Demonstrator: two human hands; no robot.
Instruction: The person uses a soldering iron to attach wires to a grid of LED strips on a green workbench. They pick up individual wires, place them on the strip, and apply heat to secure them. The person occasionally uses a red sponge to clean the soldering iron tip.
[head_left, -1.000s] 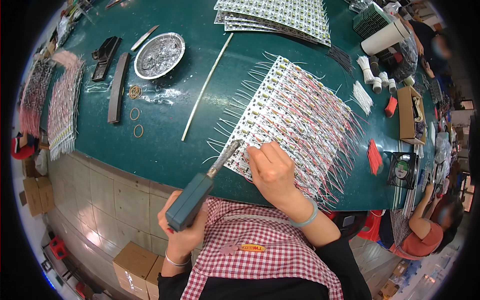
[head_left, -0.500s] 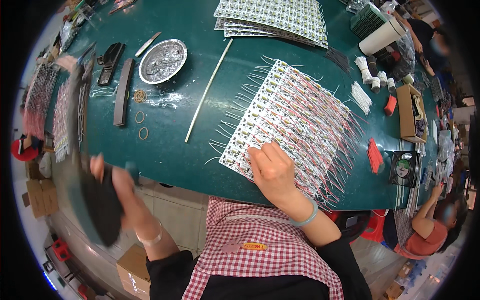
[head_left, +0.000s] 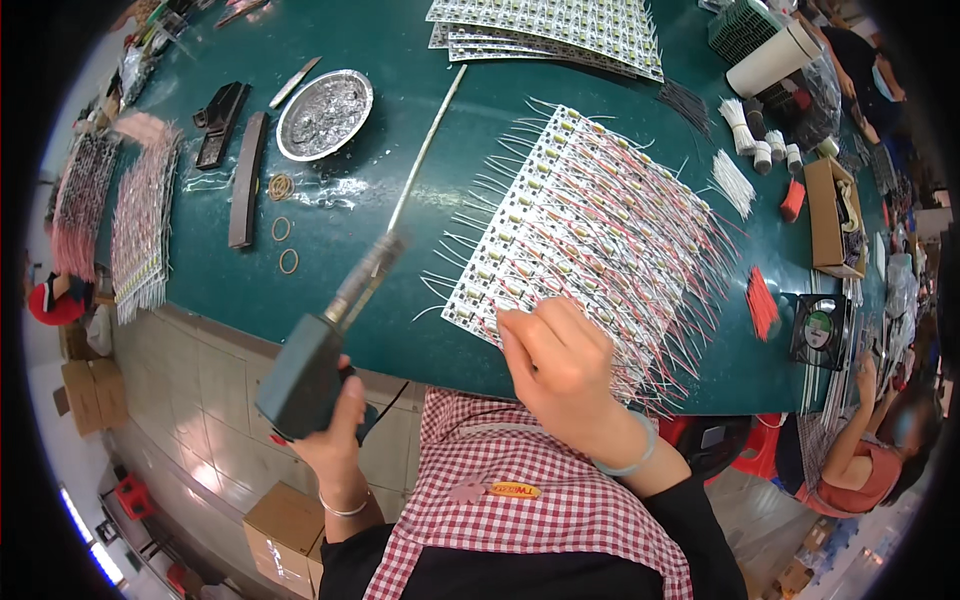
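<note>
My left hand [head_left: 335,430] is wrapped round the handle of a dark green soldering gun [head_left: 303,378]. Its metal barrel points up and away over the table's near edge, its front end slightly blurred. My right hand [head_left: 562,355] is closed in a pinch at the near left corner of a white circuit board panel [head_left: 520,215]. What lies between those fingertips is too small to make out. Rows of small parts cover the panel, with many thin white and red wires [head_left: 640,235] lying across it and sticking out past its edges.
A metal bowl of silvery scraps [head_left: 325,115], a long pale rod [head_left: 428,150], a dark bar [head_left: 247,180] and rubber bands [head_left: 282,187] lie left on the green table. More panels [head_left: 545,35] are stacked at the back. Wire bundles [head_left: 735,183] and a cardboard box [head_left: 832,220] are right; a co-worker [head_left: 855,455] sits there.
The soldering gun has swung rightward with my left hand, from beside the table's left edge to in front of it. My right hand stays pinched near the panel's corner, shifted slightly.
</note>
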